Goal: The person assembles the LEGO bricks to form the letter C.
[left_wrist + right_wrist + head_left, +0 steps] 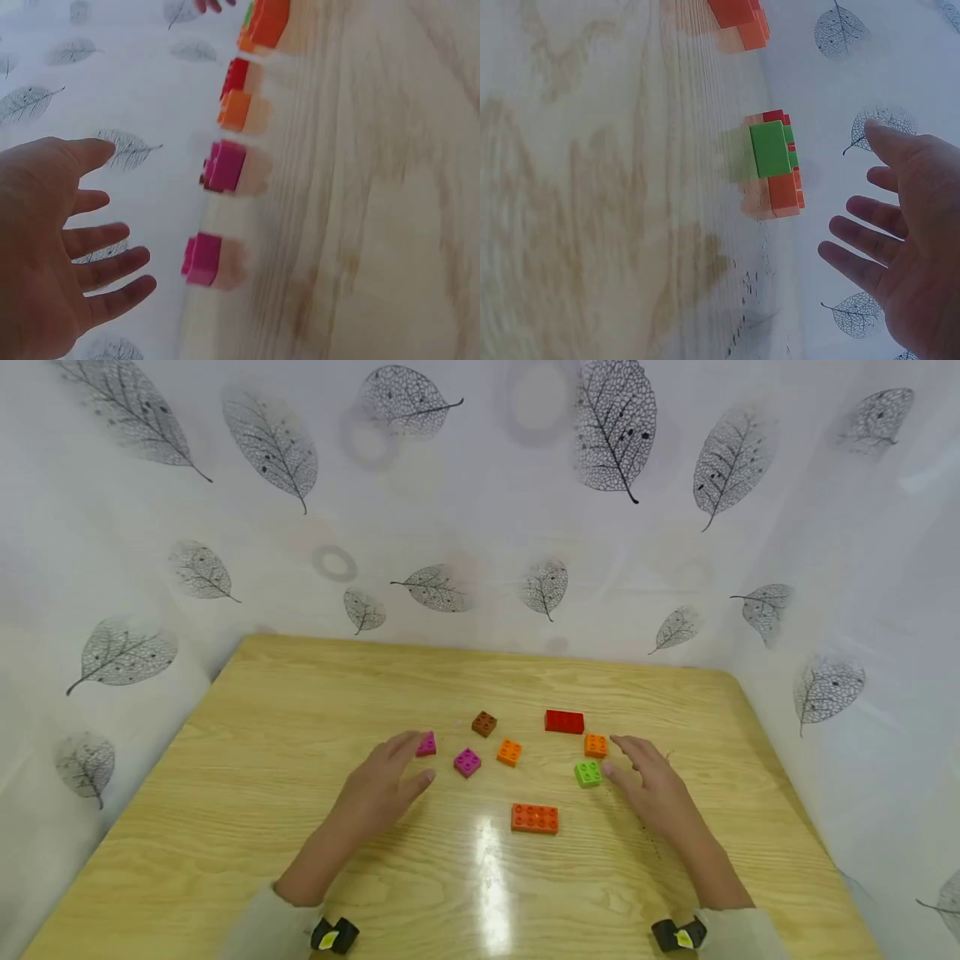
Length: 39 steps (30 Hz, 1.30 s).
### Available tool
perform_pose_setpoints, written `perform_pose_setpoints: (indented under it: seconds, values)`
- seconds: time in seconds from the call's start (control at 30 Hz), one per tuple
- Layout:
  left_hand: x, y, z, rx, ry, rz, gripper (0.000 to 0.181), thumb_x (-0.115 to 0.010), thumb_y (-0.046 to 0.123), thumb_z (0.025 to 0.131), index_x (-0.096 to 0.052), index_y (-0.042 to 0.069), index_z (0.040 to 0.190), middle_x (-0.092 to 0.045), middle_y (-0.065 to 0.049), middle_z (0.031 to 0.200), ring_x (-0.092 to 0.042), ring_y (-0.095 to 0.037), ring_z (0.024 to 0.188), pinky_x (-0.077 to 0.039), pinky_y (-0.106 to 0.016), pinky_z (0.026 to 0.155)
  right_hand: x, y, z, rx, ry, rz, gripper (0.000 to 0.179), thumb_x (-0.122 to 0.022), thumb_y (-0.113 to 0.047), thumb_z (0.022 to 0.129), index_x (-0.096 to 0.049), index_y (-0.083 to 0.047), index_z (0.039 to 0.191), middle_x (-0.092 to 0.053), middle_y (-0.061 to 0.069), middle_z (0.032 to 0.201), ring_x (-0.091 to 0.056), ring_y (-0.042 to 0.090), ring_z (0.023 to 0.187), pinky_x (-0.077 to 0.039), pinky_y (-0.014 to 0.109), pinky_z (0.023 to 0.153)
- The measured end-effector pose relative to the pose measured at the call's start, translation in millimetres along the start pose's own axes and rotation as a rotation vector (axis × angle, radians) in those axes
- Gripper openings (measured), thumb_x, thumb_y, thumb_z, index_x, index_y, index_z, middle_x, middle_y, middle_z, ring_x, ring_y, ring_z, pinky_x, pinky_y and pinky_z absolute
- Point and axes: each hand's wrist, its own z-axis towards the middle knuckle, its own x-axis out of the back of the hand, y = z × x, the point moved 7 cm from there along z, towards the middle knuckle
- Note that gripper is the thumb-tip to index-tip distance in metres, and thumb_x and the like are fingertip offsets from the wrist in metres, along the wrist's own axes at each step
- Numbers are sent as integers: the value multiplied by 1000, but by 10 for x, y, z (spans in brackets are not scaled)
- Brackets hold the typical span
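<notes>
My left hand [380, 789] hovers over the table's left half with fingers spread, holding nothing. Nearest to it is a magenta toy brick [427, 744], partly covered by its fingertips in the head view; a second magenta brick [467, 762] lies just to the right. On the other side my right hand [651, 785], fingers apart and bare, is beside a lime green brick [588, 773] and a small orange brick [596, 745]. Between the hands lie a brown brick [483, 723], another orange brick [509, 752], a long red brick [564, 721] and a long orange-red brick [535, 818].
The bricks stand on a light wooden table [225, 793]. A pale curtain [480, 527] with leaf prints hangs behind it and along both sides. Dark specks [742, 322] mark the wood near the right hand. Both sleeves carry a small black strap device [334, 936].
</notes>
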Motion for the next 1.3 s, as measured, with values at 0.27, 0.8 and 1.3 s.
perform_pose_setpoints:
  seconds: [0.27,0.8,1.3]
  values:
    - [-352,265,80,-32,-153,-271,56,-57,48,101,-49,21,149,-51,-2,151,-50,-29,137,-44,-57,106,-65,13,37,51,-32,96,50,-60,-39,101,-55,-10,142,-51,12,143,-57,32,120,-53,52,92]
    - [-1015,618,238,-144,-376,-235,50,-69,46,94,-59,27,140,-63,9,134,-58,-9,116,-49,-35,99,-206,94,98,82,-124,80,44,-68,-23,97,-59,-11,138,-59,9,133,-63,20,104,-54,38,88]
    - [-1061,646,265,-134,-331,-156,44,-75,41,89,-67,27,129,-65,9,130,-57,-10,120,-47,-35,99,-266,58,163,99,-121,7,44,-72,-18,94,-61,-12,136,-62,5,129,-63,18,104,-53,43,89]
